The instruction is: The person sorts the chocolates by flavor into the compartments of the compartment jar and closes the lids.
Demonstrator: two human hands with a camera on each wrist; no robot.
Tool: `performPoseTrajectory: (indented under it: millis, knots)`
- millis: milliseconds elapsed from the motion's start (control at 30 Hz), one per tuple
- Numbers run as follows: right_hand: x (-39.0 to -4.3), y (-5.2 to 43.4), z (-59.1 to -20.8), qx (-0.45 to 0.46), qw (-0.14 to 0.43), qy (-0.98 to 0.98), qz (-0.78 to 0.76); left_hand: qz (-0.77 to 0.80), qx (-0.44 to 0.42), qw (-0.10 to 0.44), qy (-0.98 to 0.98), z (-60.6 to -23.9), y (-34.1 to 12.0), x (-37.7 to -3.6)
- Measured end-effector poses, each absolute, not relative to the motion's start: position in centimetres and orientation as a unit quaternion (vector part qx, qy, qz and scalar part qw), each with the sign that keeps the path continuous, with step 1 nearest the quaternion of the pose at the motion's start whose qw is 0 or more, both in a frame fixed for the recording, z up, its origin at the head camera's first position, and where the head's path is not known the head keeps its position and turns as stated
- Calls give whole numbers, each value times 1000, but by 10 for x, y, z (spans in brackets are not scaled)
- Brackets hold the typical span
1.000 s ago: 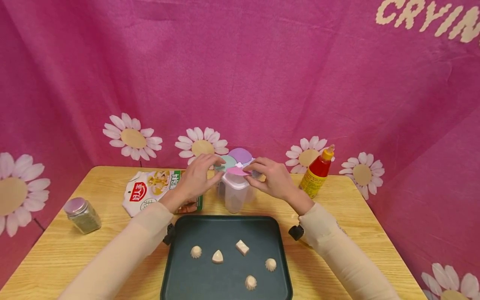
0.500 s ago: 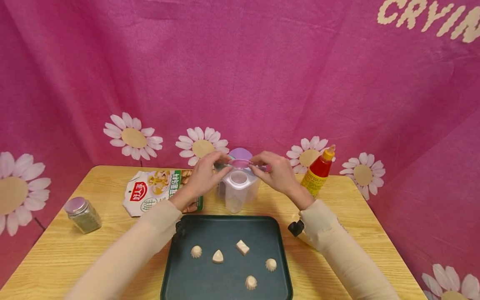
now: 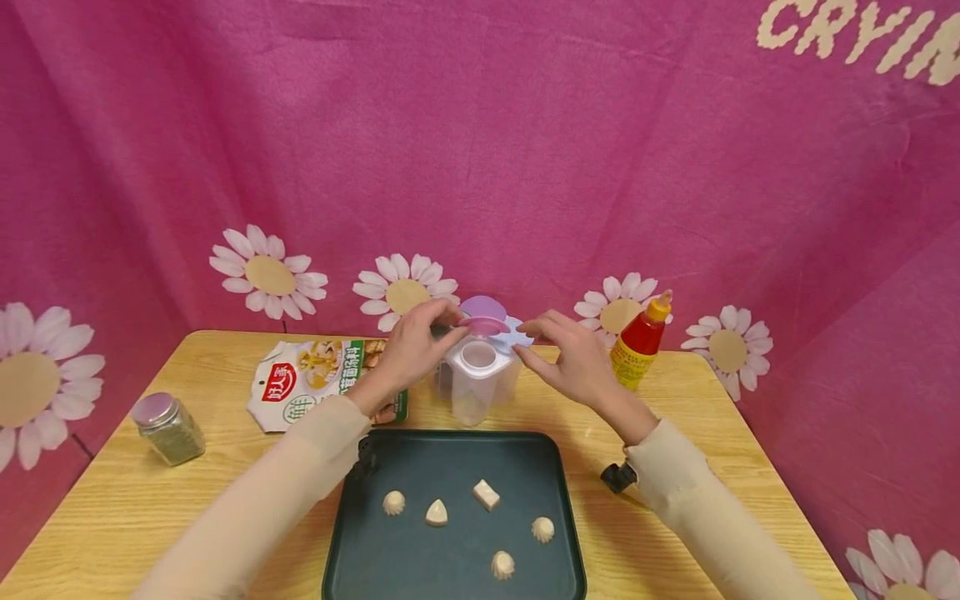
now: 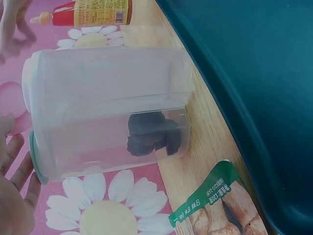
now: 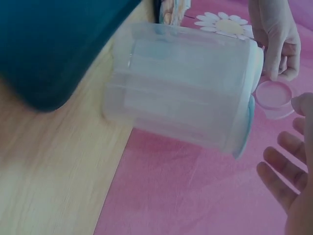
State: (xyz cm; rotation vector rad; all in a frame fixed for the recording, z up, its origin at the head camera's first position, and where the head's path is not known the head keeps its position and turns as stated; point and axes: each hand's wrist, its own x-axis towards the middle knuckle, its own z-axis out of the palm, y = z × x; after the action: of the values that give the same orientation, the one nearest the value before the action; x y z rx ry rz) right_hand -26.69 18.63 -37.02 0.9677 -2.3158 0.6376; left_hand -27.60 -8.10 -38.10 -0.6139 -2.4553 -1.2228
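A clear plastic storage container (image 3: 474, 392) with several petal-shaped lids stands behind the tray. Its pink lid (image 3: 486, 325) is raised, leaving a round opening below it uncovered. My left hand (image 3: 418, 343) pinches that lid's left edge between thumb and finger. My right hand (image 3: 572, 360) is beside the pale blue lid (image 3: 513, 335) with fingers spread; the right wrist view shows them apart from the pink lid. In the left wrist view, dark lumps (image 4: 152, 133) lie at the bottom of one compartment near the green lid (image 4: 37, 157).
A dark tray (image 3: 450, 567) with several small cream-coloured pieces lies in front. Left are a white-and-green food packet (image 3: 307, 379) and a jar with a purple lid (image 3: 171, 429). A red sauce bottle (image 3: 637, 346) stands right. A pink curtain (image 3: 480, 167) hangs behind the table.
The pink lid has come up from lying flat to standing raised, uncovering the opening. My right hand has let go of it and moved right; the left hand has moved inward onto it.
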Motion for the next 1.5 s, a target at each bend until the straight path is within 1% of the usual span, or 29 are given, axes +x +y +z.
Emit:
performPoseTrajectory:
  millis: [133, 200, 333, 500, 567, 800, 1033, 1200, 1333, 1500]
  knots:
    - [-248, 207, -372, 354, 273, -872, 201, -428, -214, 165, -862, -381, -81, -277]
    - [-237, 221, -375, 350, 265, -879, 186, -428, -213, 162, -863, -381, -81, -277]
    - [-211, 256, -385, 325, 226, -903, 164, -424, -213, 157, -866, -381, -80, -277]
    - [-180, 302, -407, 260, 162, -943, 131, -417, -210, 160, -869, -380, -80, -276]
    - [-168, 321, -416, 240, 148, -952, 118, -414, -211, 163, -870, -380, -80, -276]
    - [-138, 369, -443, 186, 139, -969, 80, -411, -210, 161, -873, -379, -81, -276]
    - [-130, 386, -456, 153, 105, -980, 67, -411, -215, 162, -871, -380, -81, -276]
    - [-133, 388, -462, 134, 74, -986, 59, -410, -212, 161, -872, -380, -80, -275]
    - [-138, 389, -469, 131, 66, -988, 51, -407, -210, 163, -874, -381, -80, -275]
    - [-144, 388, -472, 122, 42, -991, 44, -407, -210, 165, -873, -380, -81, -275]
